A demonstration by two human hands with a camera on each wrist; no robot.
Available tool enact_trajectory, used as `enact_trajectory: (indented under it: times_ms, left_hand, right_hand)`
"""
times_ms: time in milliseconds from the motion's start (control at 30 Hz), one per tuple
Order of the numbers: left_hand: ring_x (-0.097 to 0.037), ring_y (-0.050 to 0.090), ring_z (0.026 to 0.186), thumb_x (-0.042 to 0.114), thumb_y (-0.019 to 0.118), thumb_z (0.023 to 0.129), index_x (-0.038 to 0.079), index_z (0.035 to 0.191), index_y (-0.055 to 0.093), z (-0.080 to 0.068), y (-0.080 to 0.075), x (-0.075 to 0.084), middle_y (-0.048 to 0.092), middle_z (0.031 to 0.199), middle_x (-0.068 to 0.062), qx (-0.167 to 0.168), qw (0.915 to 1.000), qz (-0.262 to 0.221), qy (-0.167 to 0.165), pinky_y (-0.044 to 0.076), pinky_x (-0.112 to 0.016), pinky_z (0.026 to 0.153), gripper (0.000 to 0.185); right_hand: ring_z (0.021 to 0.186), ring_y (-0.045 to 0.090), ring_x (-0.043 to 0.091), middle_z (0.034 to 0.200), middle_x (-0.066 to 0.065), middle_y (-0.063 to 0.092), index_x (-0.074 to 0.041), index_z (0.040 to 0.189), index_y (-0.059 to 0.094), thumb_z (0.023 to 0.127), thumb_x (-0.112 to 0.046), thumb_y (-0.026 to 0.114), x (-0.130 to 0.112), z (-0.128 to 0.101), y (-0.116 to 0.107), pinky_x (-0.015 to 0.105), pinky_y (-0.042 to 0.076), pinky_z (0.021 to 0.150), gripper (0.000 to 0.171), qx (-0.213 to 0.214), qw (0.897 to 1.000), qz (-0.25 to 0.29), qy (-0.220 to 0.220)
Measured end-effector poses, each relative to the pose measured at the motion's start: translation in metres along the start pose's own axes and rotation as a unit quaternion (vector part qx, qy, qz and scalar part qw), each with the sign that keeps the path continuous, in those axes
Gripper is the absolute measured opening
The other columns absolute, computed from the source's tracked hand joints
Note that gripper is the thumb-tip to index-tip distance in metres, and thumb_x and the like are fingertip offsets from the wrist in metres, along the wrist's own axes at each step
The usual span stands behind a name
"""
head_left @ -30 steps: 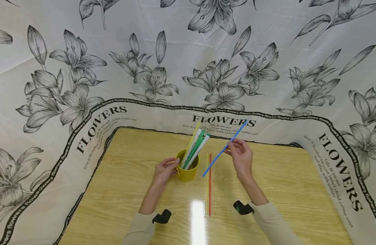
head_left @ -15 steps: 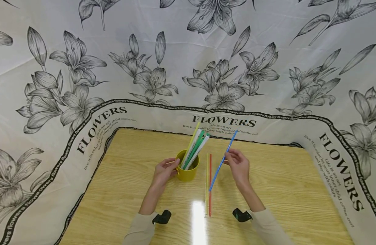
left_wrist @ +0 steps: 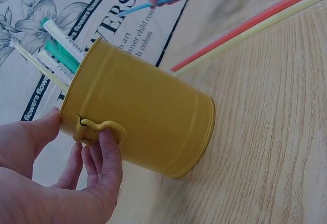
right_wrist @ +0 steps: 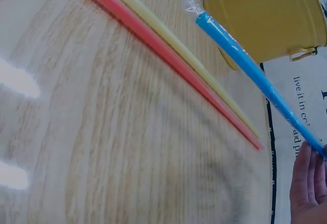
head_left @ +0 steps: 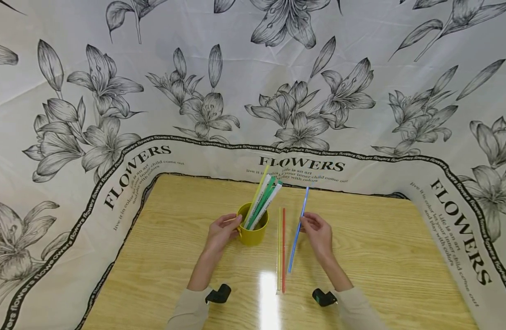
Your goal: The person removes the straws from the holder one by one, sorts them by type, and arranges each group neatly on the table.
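Observation:
My left hand (head_left: 219,234) grips a small yellow metal bucket (head_left: 253,237) at its left side. In the left wrist view the thumb lies at the rim and the fingers touch the wire handle loop (left_wrist: 113,125). Several paper-wrapped green and white straws (head_left: 262,204) and a thin yellow straw (head_left: 259,187) lean out of the bucket. My right hand (head_left: 319,233) pinches a blue straw (head_left: 294,245) in clear wrapping near its middle, over the table. Left of it, a red straw (head_left: 283,256) and a pale yellow straw (head_left: 278,256) lie side by side.
The light wooden table (head_left: 381,252) bears a bright glare patch near its front. A white cloth (head_left: 220,158) with printed flowers and lettering rises behind the table and along its sides. Black wrist mounts (head_left: 218,294) sit on both forearms.
My right hand has come nearer and lower with the blue straw, turning it from slanted to almost in line with the lying straws. My left hand and the bucket have stayed in place.

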State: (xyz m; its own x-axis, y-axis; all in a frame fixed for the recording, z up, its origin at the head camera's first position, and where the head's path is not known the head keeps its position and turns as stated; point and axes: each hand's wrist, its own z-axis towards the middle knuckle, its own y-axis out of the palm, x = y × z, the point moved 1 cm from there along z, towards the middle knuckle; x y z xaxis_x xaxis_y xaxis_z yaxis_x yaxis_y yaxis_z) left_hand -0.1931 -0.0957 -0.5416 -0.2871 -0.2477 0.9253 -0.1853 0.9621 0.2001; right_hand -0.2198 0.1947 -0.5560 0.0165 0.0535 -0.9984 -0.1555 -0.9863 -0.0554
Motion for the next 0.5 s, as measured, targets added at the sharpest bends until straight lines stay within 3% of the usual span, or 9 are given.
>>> enact_trajectory:
  times_ms: [133,367,500]
  left_hand:
    - [-0.014,0.068,0.089,0.027,0.076,0.097,-0.005,0.130,0.060,0.000,0.000,-0.001,0.066,0.114,-0.015,-0.003,1.0000,-0.001,0.001,0.057,-0.041,0.094,0.049]
    - [-0.014,0.067,0.087,0.024,0.074,0.098,-0.006,0.133,0.058,-0.001,0.000,0.000,0.066,0.113,-0.014,-0.005,1.0000,-0.005,-0.002,0.056,-0.046,0.096,0.048]
    - [-0.014,0.067,0.088,0.024,0.073,0.099,-0.006,0.133,0.058,-0.001,0.000,0.000,0.066,0.113,-0.013,-0.005,1.0000,-0.005,-0.004,0.055,-0.048,0.097,0.048]
  right_hand:
    - [0.083,0.068,0.007,0.113,0.027,0.066,0.010,0.124,0.064,0.100,-0.005,0.067,0.011,0.000,0.000,0.033,0.061,0.080,0.029,-0.007,1.000,-0.014,0.011]
    - [0.081,0.067,0.005,0.104,0.016,0.071,0.008,0.121,0.068,0.098,-0.007,0.071,0.023,-0.001,0.001,0.023,0.059,0.074,0.028,0.005,0.998,-0.057,0.027]
    - [0.079,0.068,0.008,0.102,0.018,0.072,0.009,0.118,0.069,0.097,-0.008,0.072,0.029,-0.003,0.002,0.020,0.058,0.069,0.027,0.007,0.997,-0.073,0.023]
